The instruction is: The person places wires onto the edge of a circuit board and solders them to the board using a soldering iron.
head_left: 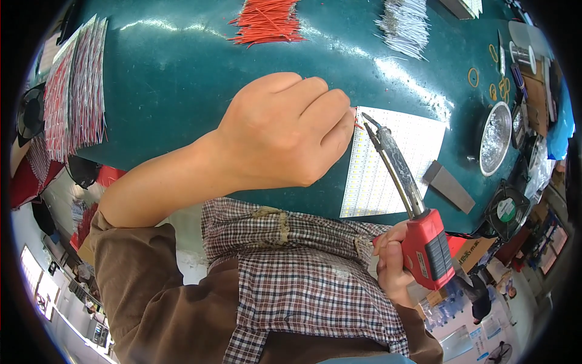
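My left hand (pixel 285 130) is closed over the left edge of a white LED strip panel (pixel 397 161) on the teal table, pinching a short red wire (pixel 359 125) at its fingertips. My right hand (pixel 393 264) grips the red handle of a soldering iron (pixel 424 239). The iron's metal shaft reaches up and left, its tip right beside the wire at the panel's top left corner.
A pile of red wires (pixel 267 21) and a pile of white wires (pixel 403 21) lie at the far side. Stacked panels with wires (pixel 76 91) stand at left. A round metal dish (pixel 494 136), a grey block (pixel 448 185), a small fan (pixel 506 209) and yellow rubber bands (pixel 473 77) sit right.
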